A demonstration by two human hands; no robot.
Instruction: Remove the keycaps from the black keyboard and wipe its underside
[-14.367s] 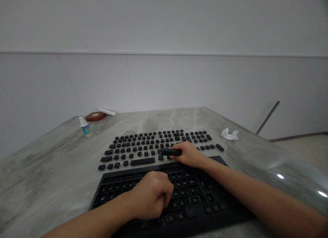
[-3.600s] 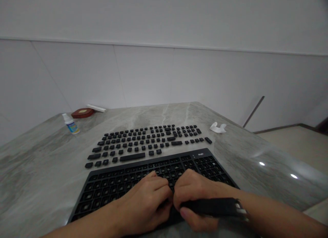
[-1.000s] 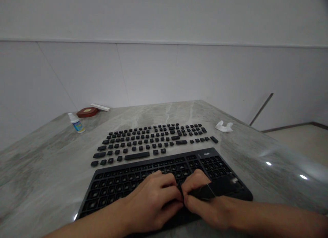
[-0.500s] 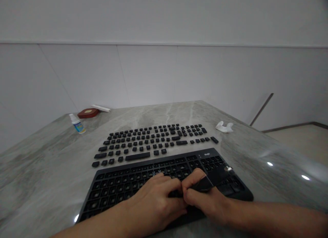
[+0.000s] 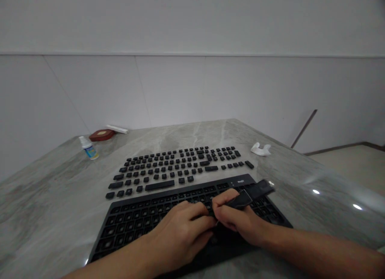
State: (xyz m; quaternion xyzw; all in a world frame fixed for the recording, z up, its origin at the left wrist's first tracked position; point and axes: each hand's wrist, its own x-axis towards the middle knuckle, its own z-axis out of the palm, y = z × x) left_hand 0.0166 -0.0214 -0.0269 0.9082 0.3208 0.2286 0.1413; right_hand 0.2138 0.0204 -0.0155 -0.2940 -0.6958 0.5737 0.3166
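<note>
A black keyboard base (image 5: 132, 201) with its keycaps off lies at a slant under both hands, showing rows of open sockets. My right hand (image 5: 237, 215) is closed round a slim black tool (image 5: 254, 191) with a small shiny end pointing up and right. The tool's lower end is hidden by my fingers. My left hand (image 5: 186, 231) rests over the middle of the base, fingers bent and pressed together, their tips meeting the right hand. What the left fingers hold, if anything, is hidden. Behind the base, loose black keycaps (image 5: 159, 185) lie in keyboard order.
A small spray bottle (image 5: 89, 148) stands at the left, near a dark red box (image 5: 102, 135) and a white strip (image 5: 117, 129) by the wall. Crumpled white tissue (image 5: 260, 149) lies at the right. The grey marble table (image 5: 54, 199) ends at a right edge.
The black tool has tilted up, its shiny end rising off the keyboard's right part. My right hand has turned with it. Both hands stay close together over the base.
</note>
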